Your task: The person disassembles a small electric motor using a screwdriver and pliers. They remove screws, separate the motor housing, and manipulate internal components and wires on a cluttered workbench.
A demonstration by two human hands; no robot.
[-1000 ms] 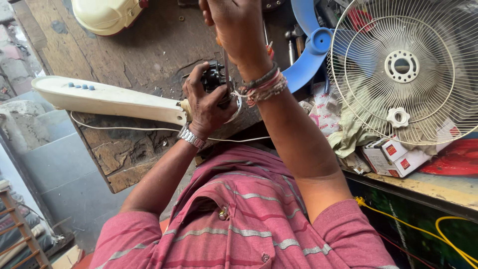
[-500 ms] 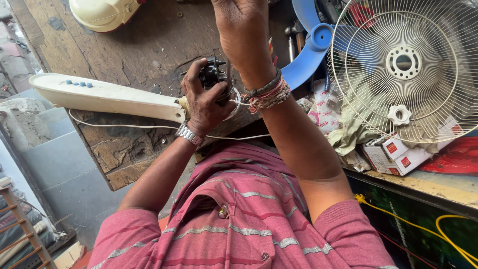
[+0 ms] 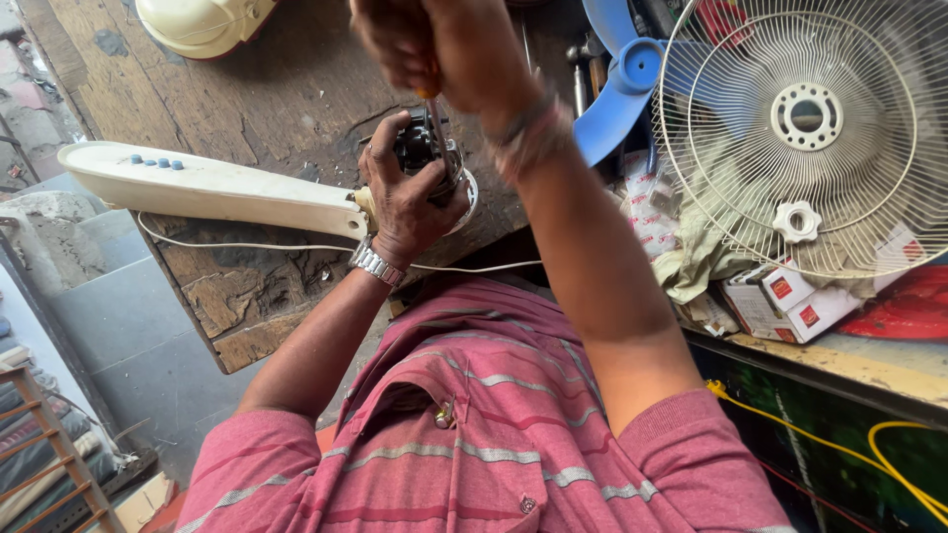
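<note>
1. The small dark fan motor [image 3: 420, 148] sits at the end of the cream fan stand [image 3: 212, 186], near the wooden desk's [image 3: 286, 99] front edge.
2. The left hand [image 3: 405, 197] wraps closed around the motor from below.
3. The right hand [image 3: 434, 44] is fisted on a screwdriver [image 3: 441, 133], its tip apparently in the motor.
4. Beside the desk's right edge, small red-and-white boxes [image 3: 790, 301] lie under a wire fan guard [image 3: 805, 128].
</note>
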